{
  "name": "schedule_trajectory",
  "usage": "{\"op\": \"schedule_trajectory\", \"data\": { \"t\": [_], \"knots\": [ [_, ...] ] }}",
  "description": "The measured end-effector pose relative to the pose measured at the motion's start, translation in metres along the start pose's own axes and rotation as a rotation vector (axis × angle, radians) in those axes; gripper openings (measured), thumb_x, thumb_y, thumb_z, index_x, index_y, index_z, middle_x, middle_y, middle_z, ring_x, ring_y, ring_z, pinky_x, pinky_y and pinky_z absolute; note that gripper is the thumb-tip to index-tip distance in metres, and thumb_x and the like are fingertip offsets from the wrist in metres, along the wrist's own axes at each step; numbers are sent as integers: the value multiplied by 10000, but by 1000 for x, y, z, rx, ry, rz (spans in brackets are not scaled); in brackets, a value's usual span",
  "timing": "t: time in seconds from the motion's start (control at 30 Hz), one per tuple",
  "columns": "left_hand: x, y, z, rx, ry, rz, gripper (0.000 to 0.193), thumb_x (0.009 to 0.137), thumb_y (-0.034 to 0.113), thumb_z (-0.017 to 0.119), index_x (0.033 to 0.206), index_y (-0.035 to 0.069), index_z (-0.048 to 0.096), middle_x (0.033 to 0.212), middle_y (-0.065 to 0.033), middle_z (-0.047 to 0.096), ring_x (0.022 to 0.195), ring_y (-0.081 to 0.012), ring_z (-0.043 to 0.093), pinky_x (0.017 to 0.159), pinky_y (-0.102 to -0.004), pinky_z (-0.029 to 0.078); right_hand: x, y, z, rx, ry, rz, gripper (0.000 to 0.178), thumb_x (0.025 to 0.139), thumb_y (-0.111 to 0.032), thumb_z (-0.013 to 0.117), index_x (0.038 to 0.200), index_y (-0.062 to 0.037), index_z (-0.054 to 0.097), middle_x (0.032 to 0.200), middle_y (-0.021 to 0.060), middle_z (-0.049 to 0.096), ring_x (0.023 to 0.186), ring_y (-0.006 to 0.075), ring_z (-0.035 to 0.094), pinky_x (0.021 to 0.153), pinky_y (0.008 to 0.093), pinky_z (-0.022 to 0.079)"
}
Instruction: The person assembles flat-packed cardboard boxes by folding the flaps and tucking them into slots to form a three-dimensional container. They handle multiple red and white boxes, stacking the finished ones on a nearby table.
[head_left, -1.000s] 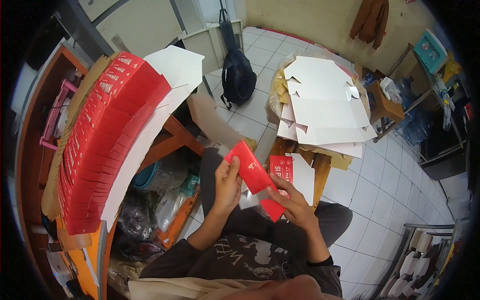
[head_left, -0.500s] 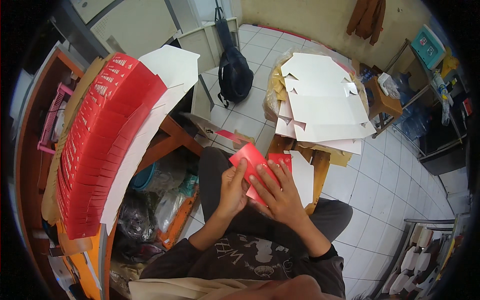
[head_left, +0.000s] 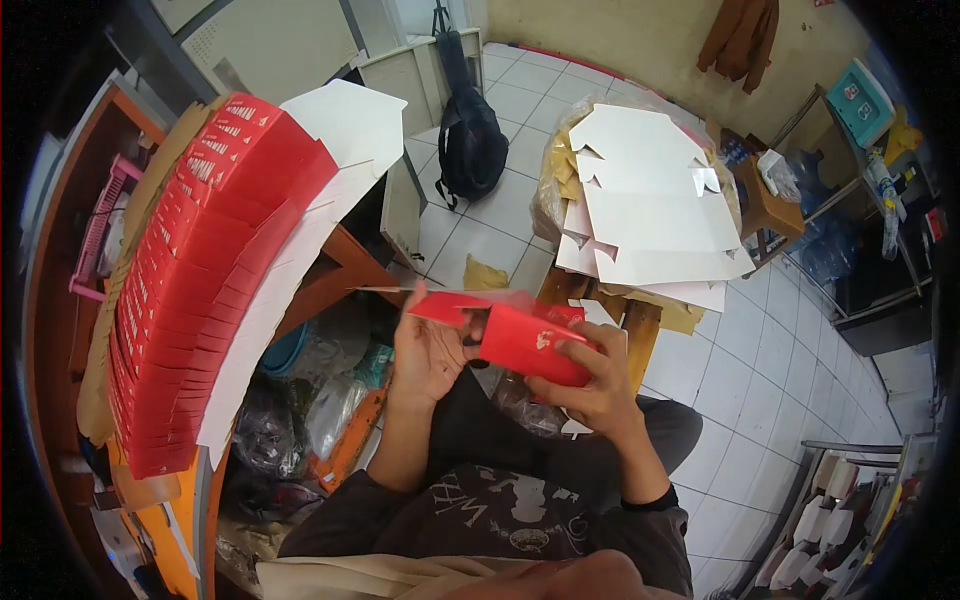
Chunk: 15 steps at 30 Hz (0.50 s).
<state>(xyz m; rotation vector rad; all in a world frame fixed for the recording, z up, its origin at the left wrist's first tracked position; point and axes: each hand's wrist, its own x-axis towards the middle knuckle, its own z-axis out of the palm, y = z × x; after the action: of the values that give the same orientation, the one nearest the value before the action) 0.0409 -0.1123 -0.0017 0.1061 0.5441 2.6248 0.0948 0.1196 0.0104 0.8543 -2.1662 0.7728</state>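
Observation:
A red cardboard box (head_left: 535,348), partly folded into shape, is held in front of my lap. My right hand (head_left: 598,378) grips its right end, with the thumb and fingers on opposite sides. My left hand (head_left: 430,355) is at the left end, its fingers around a red flap (head_left: 440,308) that sticks out there. Some left fingertips are hidden behind the card, and the far edge of the card is blurred. Behind the box, part of another red and white carton piece (head_left: 603,312) shows on a wooden bench (head_left: 640,345).
To the left, a long row of nested red cartons (head_left: 215,260) stands on an orange table (head_left: 165,525). White flat carton sheets (head_left: 655,200) are piled ahead on the right. A black backpack (head_left: 472,145) and plastic bags (head_left: 270,430) lie about. A rack (head_left: 830,510) stands at lower right.
The flattish red carton under both hands is now opened into a box shape and turned. My right hand has moved to its right end, my left hand outward to the left flap.

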Motion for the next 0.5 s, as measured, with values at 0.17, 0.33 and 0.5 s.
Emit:
{"op": "schedule_trajectory", "data": {
  "t": [0.17, 0.33, 0.5],
  "knots": [
    [-9, -23, 22, 591, 350, 185, 216, 934, 210, 609, 1037, 23, 582, 903, -80, 639, 849, -140, 629, 737, -335, 581, 11, 7, -4, 0, 56, 2, 274, 515, -200, 778, 770, -242, 685, 1222, 10, 554, 1087, 330, 495, 852, 493, 386],
    [-21, -52, -5, 807, 366, 375, 156, 910, 152, 659, 983, 30, 594, 864, -47, 646, 721, -90, 615, 716, -260, 550, 20, -2, 15, -5, 49, 4, 180, 535, -197, 754, 705, -235, 708, 1175, 13, 531, 1087, 353, 439, 871, 453, 407],
    [-19, -59, 13, 685, 335, 424, 188, 965, 144, 565, 1131, 57, 541, 990, -39, 637, 871, -80, 592, 746, -244, 485, 20, -12, 38, 6, 49, 33, 155, 539, -172, 741, 679, -227, 705, 1188, 19, 519, 1095, 355, 432, 914, 457, 393]
  ]
}}
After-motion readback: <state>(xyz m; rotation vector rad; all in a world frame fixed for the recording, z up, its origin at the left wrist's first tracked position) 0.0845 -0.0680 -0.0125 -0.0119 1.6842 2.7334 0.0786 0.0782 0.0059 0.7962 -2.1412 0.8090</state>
